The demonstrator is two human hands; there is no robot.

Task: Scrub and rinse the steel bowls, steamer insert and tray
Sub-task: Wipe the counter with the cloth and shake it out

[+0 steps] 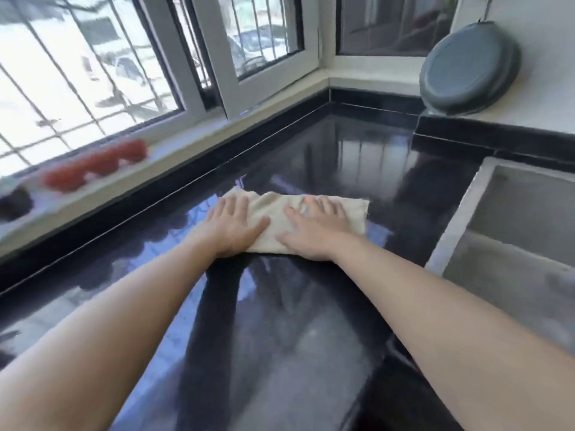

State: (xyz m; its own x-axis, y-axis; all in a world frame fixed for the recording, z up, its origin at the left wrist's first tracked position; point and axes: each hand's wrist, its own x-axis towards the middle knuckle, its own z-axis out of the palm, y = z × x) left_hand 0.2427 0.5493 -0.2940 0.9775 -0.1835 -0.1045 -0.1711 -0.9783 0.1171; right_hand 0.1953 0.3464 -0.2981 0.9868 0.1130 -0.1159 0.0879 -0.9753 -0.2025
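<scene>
A: Count, please

B: I log one beige cloth, three red blurred items on the sill at ten o'clock, one dark round pan hanging at two o'clock

A: Hands?

B: Left hand and right hand lie flat on the cloth, fingers straight, gripping nothing

A: Surface, and the steelware?

B: Glossy black counter, barred windows behind, sink at three o'clock; I see no bowls, insert or tray

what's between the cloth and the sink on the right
In the head view, only bare glossy black countertop lies between the beige cloth and the steel sink; nothing stands there.
</scene>
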